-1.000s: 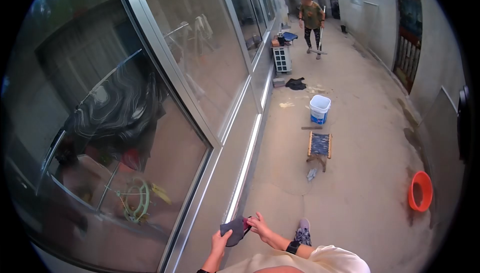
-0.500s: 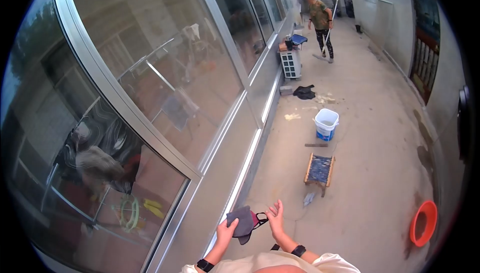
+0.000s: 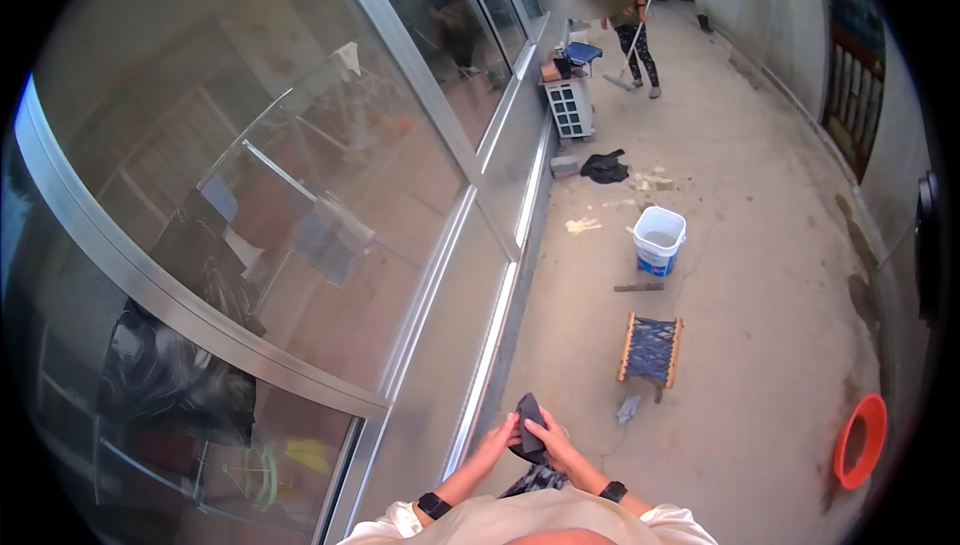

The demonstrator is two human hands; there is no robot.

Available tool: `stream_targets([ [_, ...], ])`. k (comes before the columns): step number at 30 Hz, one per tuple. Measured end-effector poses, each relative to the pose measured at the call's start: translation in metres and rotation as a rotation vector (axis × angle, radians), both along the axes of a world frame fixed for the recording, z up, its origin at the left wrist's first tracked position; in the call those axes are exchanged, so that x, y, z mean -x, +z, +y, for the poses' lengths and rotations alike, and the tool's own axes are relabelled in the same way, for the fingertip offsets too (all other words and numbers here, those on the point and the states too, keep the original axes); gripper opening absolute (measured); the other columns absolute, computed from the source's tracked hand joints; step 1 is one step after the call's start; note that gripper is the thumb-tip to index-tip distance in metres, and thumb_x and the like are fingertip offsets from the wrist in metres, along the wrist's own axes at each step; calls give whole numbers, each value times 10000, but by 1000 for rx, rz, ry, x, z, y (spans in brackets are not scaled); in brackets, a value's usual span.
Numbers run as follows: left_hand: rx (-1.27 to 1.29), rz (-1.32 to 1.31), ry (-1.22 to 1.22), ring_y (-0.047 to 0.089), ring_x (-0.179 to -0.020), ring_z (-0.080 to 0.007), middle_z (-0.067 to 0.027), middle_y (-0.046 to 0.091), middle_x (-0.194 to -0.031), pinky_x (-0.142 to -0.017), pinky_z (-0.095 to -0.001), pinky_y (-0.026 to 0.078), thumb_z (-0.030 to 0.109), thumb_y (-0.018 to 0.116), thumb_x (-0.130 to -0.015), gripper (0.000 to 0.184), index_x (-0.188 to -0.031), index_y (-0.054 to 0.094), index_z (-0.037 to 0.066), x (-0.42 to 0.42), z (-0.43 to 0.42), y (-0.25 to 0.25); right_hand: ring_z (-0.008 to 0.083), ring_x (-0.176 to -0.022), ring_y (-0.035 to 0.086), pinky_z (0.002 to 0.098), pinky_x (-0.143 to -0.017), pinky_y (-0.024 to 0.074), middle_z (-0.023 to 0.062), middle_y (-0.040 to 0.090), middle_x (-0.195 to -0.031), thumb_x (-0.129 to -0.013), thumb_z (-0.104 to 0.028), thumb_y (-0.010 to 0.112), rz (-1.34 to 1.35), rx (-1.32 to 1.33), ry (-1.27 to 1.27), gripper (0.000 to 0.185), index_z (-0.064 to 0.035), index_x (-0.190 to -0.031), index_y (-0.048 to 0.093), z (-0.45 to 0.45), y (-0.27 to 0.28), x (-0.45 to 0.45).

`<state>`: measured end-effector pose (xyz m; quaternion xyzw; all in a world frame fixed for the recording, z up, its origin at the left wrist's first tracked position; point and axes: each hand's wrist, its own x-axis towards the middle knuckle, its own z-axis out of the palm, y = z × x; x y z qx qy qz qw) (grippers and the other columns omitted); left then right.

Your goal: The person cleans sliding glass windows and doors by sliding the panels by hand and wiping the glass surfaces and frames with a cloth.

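Both my hands are on a dark grey folded cloth piece, low in the middle of the view, close in front of my body. Its exact kind does not show. My left hand presses against its left side with the fingers together. From the other side, my right hand grips it with the thumb lying over the front. A black part of the cloth hangs below the fingers. Each wrist wears a black band.
Ahead are a low stool with a woven seat, a white bucket and a black bag. A red basin stands at right. Glass windows line the left. A person holds a long pole further off.
My right hand, spread open before, has closed on the cloth piece beside my left hand. The cloth is now folded narrower, and its magenta part and black loop no longer show.
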<state>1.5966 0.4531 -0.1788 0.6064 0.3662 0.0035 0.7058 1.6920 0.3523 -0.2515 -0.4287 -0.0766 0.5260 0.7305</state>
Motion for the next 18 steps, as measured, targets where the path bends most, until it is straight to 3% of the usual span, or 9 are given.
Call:
stream_targets([
  [1, 5, 6, -3, 498, -1154, -195, -137, 482, -1293, -965, -329, 396, 499, 344, -956, 661, -1371, 332, -14, -9, 17, -6, 184, -1094, 534, 315, -922, 443, 93, 505, -1242, -892, -263, 578, 144, -51, 32, 556, -61, -1352, 339, 15, -7, -13],
  [3, 26, 32, -154, 483, -1186, -210, -165, 456, -1321, -966, -318, 397, 505, 321, -958, 683, -1395, 280, -18, -45, 59, -8, 177, -1035, 576, 343, -889, 477, 78, 552, -1183, -922, -311, 517, 77, -20, 16, 464, -76, -1306, 406, 52, -18, -47],
  [5, 21, 65, -193, 501, -1168, -212, -149, 466, -1318, -952, -313, 411, 493, 302, -966, 652, -1392, 298, 0, -71, 97, -4, 175, -1021, 586, 361, -878, 485, 68, 585, -1139, -932, -388, 470, 306, -44, 53, 442, -108, -1273, 457, 86, -29, -68],
  [9, 28, 1, -302, 566, -1087, -184, -116, 511, -1277, -828, -265, 475, 444, 328, -976, 564, -1377, 348, 49, -119, 166, 2, 182, -1029, 585, 384, -890, 478, 48, 597, -1142, -939, -427, 427, 416, -57, 12, 422, -128, -1223, 516, 135, -9, -112],
  [12, -68, -136, -213, 612, -980, -161, -110, 572, -1185, -723, -246, 504, 410, 352, -978, 514, -1325, 401, 33, -159, 207, 20, 207, -1069, 564, 426, -922, 457, 59, 586, -1166, -942, -452, 397, 538, -96, -80, 450, -119, -1219, 521, 170, -9, -144],
  [18, -181, -198, -49, 621, -959, -180, -122, 587, -1145, -707, -267, 515, 385, 342, -984, 480, -1298, 422, 31, -229, 280, 18, 245, -1147, 521, 458, -1007, 375, 84, 547, -1252, -939, -466, 371, 696, -211, -84, 502, -95, -1240, 524, 238, -21, -225],
])
